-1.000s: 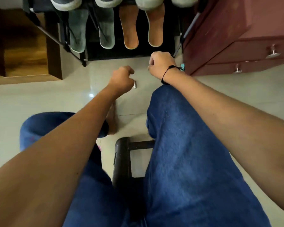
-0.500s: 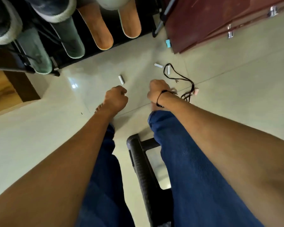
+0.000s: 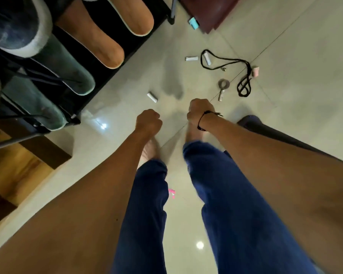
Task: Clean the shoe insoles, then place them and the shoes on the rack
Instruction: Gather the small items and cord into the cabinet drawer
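Two fists at centre: left hand (image 3: 148, 122) and right hand (image 3: 198, 111), fingers curled tight, nothing visible inside either, held side by side but apart above the tiled floor (image 3: 285, 76). Four insoles on the black rack (image 3: 115, 36) at ten to eleven o'clock: two tan insoles (image 3: 99, 42) toward twelve, two green insoles (image 3: 67, 72) toward nine, toes pointing off the shelf edge, with grey shoes (image 3: 18, 26) on the tier above. Scattered at one o'clock: black cord (image 3: 244, 76), small white cylinders (image 3: 191, 58), a tape roll (image 3: 223, 84).
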Demonstrator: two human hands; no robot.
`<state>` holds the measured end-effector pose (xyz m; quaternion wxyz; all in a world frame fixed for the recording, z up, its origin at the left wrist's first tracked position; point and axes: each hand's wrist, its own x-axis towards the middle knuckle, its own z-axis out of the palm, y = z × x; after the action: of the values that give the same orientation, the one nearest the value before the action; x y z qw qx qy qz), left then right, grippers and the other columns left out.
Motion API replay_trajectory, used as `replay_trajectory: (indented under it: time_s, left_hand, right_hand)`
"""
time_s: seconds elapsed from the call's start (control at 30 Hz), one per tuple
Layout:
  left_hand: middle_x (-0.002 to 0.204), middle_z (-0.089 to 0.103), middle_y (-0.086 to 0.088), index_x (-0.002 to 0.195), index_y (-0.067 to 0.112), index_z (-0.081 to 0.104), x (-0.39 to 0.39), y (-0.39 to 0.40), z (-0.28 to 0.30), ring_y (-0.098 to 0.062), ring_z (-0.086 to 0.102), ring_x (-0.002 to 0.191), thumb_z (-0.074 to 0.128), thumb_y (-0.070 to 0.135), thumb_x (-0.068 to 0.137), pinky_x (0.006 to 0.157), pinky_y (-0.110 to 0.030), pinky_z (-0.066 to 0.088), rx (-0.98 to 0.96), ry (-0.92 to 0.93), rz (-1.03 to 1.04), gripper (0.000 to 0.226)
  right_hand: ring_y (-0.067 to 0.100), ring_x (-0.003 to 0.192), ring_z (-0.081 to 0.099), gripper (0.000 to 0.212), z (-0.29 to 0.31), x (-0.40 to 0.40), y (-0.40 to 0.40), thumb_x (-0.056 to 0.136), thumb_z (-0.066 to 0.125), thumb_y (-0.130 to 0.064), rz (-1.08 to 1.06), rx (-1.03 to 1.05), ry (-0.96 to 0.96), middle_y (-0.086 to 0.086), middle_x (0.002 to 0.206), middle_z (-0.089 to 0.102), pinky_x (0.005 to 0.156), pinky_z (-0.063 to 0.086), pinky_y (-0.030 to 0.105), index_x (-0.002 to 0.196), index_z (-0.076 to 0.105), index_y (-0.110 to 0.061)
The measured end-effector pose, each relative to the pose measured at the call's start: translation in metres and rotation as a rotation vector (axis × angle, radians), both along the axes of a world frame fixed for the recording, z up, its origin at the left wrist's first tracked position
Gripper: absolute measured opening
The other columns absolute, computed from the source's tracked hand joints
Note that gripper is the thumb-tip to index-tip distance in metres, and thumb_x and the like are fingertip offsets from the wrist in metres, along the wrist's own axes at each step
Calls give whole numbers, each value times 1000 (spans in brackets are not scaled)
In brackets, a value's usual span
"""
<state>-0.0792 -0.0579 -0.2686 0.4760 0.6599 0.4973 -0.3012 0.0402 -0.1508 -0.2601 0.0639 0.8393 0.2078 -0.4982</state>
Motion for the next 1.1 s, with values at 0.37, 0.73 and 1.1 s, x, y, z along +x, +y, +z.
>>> replay_trajectory:
  time_s: [0.37,0.73,1.1]
  left_hand:
    - [110,65,-24,111,-6,61,11,7,-112,-37,61,108,57,20,90,88,-39,52,17,57,183,33]
    - [156,19,-8,151,19,11,-59,-50,-240,-28,18,143,29,16,99,112,-39,17,436,201,477,55]
    - [149,35,-13,145,15,31,-33,-67,-241,-29,29,137,9,44,101,109,-40,12,282,131,273,57]
  right_hand:
    - [31,110,54,28,-91,-18,4,91,45,-8,-87,118,13,16,120,56,81,43,29,118,52,-2]
    - [33,101,56,13,-188,-7,6,88,44,-4,-223,202,-19,17,110,60,67,36,25,96,54,-8]
    - [33,104,56,27,-187,27,-26,87,42,-1,-390,179,-88,17,114,59,72,38,24,108,57,-3]
